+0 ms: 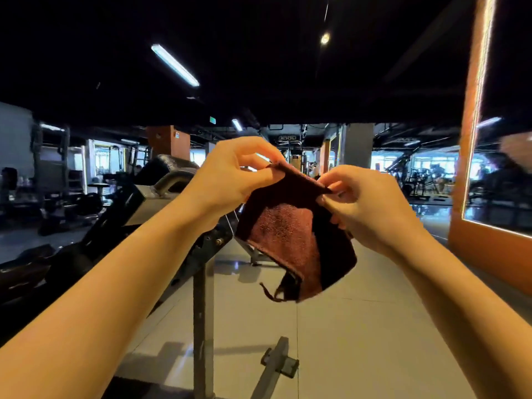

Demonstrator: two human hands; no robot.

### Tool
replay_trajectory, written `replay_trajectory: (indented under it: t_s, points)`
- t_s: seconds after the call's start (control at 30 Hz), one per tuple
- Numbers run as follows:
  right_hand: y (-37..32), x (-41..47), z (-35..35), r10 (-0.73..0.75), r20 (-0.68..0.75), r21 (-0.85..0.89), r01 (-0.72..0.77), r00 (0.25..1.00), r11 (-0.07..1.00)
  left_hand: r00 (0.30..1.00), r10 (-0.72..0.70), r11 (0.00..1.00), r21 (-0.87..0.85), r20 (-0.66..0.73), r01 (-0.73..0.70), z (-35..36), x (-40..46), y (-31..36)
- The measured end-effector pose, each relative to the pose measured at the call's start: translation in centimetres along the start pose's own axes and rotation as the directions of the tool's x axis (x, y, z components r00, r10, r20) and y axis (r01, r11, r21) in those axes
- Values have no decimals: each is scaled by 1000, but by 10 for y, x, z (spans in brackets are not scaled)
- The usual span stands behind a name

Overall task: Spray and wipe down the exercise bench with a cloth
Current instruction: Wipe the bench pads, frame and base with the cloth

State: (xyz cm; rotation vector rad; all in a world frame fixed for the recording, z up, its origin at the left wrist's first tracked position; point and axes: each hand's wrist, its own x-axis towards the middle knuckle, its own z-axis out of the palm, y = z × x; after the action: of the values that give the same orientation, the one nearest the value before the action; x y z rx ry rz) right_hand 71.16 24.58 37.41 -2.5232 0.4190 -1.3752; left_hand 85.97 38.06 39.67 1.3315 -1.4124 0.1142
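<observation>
Right now I hold the dark reddish-brown terry cloth point(290, 231) up in front of me, clear of everything. My left hand point(230, 174) pinches its upper left corner between thumb and fingertips, and my right hand point(371, 205) pinches the top edge at the right, so both hands are clamped on the same hem, close together, with the cloth hanging folded below them and a loose frayed thread dangling at its lowest corner.

The black padded exercise bench on its grey steel frame point(161, 180) lies down and to my left. Its long axis runs slantwise from the near left, under my left forearm, up and away toward the raised pad behind my left hand. My left hand is the nearer one to the padding; I judge the cloth has to travel left and down to meet it.

Much of the pad's surface is hidden behind my left arm or lost in shadow, so I cannot tell whether it is wet. No spray bottle is in sight.
</observation>
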Motion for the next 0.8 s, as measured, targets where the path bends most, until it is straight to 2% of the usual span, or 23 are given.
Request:
replay_trajectory:
  t_s: [0.07, 0.13, 0.27, 0.4, 0.5, 0.57, 0.67, 0.8]
  points:
    - [0, -2, -6, 98, 99, -43, -94, 990, 995, 1000, -11, 997, -76, 12, 11, -5, 5, -3]
    - [-2, -3, -10, 146, 130, -83, -136, 981, 987, 999, 8, 994, -112, 32, -5, -6, 9, -6]
    - [-9, -2, -7, 184, 22, -8, -184, 983, 983, 999, -16, 978, -208, 45, 25, -10, 10, -17]
    - [-15, 1, -1, 139, -23, -52, -140, 990, 989, 989, -148, 930, -339, 14, 144, -18, 4, -39]
    - [-24, 0, 2, 61, -17, -84, -62, 998, 995, 971, -226, 850, -469, 82, 238, -20, -1, -48]
    - [-31, 0, 4, 12, -20, -128, -15, 1000, 992, 966, -219, 810, -525, 139, 260, -19, -5, -52]
    - [-38, 2, 9, -16, -36, -172, 10, 999, 985, 975, -165, 848, -485, 146, 216, -17, -10, -59]
    - [-44, 4, 14, -31, -30, -243, 23, 999, 970, 994, -94, 901, -419, 58, 109, -25, -10, -76]
